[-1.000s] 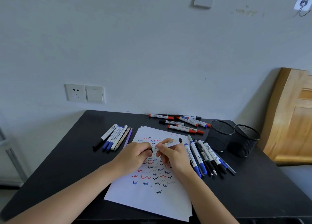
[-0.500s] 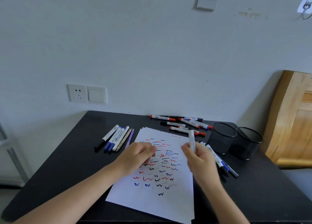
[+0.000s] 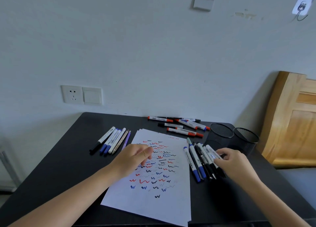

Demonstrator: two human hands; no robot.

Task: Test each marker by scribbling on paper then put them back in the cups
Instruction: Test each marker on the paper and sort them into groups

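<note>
At the left we see a row of markers lying on the black table. Our left hand rests on the scribbled paper, fingers loosely curled, holding nothing. Right of the paper lies a second row of markers. Our right hand pinches a white marker on top of that row (the fingers hide its near end). Two mesh cups stand just behind.

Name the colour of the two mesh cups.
Both cups are black wire mesh; the head view shows them best.
</note>
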